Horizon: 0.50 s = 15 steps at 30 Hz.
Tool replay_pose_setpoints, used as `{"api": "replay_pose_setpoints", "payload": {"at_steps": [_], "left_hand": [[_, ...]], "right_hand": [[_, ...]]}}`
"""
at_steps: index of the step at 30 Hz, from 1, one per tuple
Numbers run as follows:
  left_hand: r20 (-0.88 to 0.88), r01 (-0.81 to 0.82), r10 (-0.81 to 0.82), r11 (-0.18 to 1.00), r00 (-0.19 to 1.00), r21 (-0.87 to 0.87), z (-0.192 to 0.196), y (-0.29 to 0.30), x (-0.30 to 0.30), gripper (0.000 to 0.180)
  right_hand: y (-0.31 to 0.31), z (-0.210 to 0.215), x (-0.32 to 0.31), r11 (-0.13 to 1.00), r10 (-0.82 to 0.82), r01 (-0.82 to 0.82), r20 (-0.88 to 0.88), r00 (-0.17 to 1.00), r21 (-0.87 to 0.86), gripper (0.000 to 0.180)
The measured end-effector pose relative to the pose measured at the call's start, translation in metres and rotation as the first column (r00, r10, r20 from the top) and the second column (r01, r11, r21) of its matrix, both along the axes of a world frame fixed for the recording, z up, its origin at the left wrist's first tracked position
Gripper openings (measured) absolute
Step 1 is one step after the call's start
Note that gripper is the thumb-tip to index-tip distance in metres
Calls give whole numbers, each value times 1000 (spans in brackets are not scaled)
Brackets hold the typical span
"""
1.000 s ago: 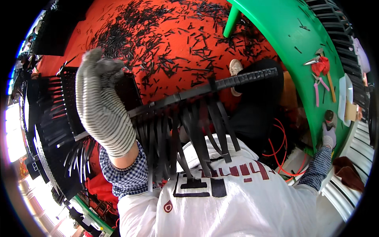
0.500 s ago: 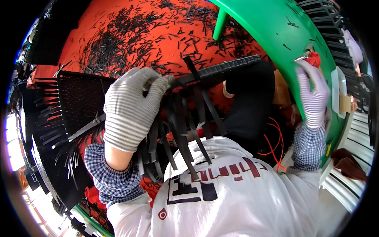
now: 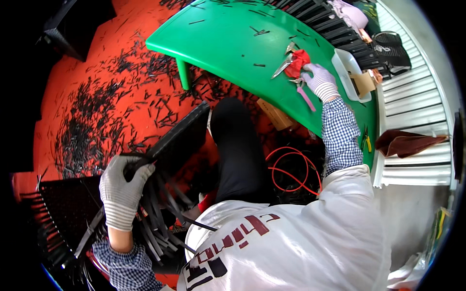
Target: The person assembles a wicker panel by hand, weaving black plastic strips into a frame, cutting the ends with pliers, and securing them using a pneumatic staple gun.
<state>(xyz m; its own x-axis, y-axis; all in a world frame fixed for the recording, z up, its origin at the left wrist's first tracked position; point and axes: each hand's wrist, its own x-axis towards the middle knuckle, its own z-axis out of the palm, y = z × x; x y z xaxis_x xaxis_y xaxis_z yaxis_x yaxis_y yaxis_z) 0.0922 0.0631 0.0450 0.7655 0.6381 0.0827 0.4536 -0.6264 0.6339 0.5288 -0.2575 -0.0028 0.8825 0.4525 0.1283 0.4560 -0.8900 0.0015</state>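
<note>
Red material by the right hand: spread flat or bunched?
Bunched: the red material shows as a crumpled lump on the green table, beside the right hand.

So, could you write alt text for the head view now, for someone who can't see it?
A person's gloved left hand holds a black, strip-fringed piece, while the gloved right hand is at tools on a green table. Black scraps litter the red floor.

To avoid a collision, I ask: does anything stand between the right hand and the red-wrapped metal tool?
Nothing visible does: the striped-gloved right hand is beside the red-wrapped metal tool on the green table; contact is unclear.
</note>
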Motion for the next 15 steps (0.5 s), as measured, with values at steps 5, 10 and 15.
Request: {"api": "replay_pose_setpoints", "payload": {"at_steps": [5,10,15], "left_hand": [[18,-16,16,999,1000,32,-10,4,-7,21],[80,-27,23,998,997,50,-12,1,-3,18],[88,-34,22,990,996,140,-3,-4,-8,21]], "right_hand": [[-7,0,-17,917,-186,78,-246,951,-392,86],[-40,-25,-6,933,-168,55,-296,940,-355,113],[-42,-38,23,970,149,-186,-222,964,-157,104]]}}
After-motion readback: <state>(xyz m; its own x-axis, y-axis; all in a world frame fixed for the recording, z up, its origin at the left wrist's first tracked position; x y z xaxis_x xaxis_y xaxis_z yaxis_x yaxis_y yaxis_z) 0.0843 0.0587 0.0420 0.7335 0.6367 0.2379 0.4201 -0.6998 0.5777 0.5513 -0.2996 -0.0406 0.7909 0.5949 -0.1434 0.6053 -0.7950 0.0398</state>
